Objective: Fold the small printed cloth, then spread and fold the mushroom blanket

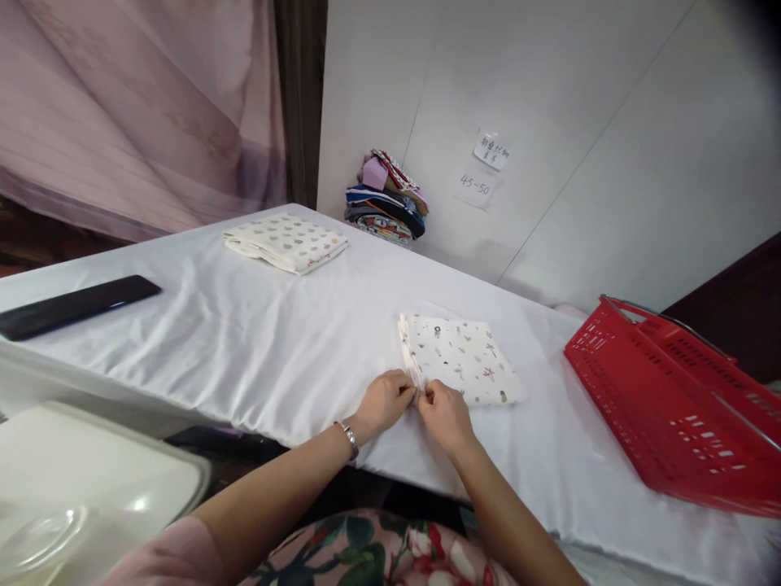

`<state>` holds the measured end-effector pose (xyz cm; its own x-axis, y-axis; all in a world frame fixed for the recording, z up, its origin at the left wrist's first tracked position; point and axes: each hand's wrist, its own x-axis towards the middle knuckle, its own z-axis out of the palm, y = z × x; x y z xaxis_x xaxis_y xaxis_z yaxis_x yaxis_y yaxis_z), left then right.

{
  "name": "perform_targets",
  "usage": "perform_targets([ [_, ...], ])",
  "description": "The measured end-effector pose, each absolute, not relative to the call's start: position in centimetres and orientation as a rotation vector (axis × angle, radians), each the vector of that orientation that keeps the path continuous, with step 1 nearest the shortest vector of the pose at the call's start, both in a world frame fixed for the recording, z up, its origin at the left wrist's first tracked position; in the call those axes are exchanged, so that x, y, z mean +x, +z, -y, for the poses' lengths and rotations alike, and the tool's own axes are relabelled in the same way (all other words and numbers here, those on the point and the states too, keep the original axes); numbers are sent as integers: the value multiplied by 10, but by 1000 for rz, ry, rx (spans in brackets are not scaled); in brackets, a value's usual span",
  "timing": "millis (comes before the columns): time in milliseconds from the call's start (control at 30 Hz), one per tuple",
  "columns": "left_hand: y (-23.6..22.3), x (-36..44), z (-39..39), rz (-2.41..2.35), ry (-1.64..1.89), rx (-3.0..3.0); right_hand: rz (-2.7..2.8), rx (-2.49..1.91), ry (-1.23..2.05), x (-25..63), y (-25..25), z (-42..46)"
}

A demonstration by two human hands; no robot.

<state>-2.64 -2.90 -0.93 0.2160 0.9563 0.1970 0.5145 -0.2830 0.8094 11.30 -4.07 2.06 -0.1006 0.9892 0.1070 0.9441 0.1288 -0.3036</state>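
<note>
A folded white cloth (467,354) with small printed plants and figures lies on the white-covered table (256,350) in front of me. My left hand (386,400), with a bracelet at the wrist, pinches the cloth's near left corner, where several layered edges meet. Right beside it, my right hand (445,413) has its fingers curled closed on the same corner and near edge. The two hands almost touch, and the fingertips hide the corner itself. Farther back to the left rests a second folded cloth (285,241), cream with a grey leaf-like print, apart from both hands.
A red plastic basket (659,407) stands at the table's right end. A long black object (79,305) lies at the left. Behind the table is a stack of folded fabrics (387,199) by the wall. A whitish lid-like surface (91,480) fills the lower left.
</note>
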Motion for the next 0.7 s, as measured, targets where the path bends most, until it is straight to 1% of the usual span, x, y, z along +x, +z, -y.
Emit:
perform_targets([
  [100,-8,-26,30,-1358,958,1903,2125,-1870,209,113,19,40],
  [367,-8,-26,29,-1369,953,1898,2012,-1738,330,115,17,39],
  [700,-7,-27,30,-1363,934,1912,1999,-1762,428,115,20,35],
])
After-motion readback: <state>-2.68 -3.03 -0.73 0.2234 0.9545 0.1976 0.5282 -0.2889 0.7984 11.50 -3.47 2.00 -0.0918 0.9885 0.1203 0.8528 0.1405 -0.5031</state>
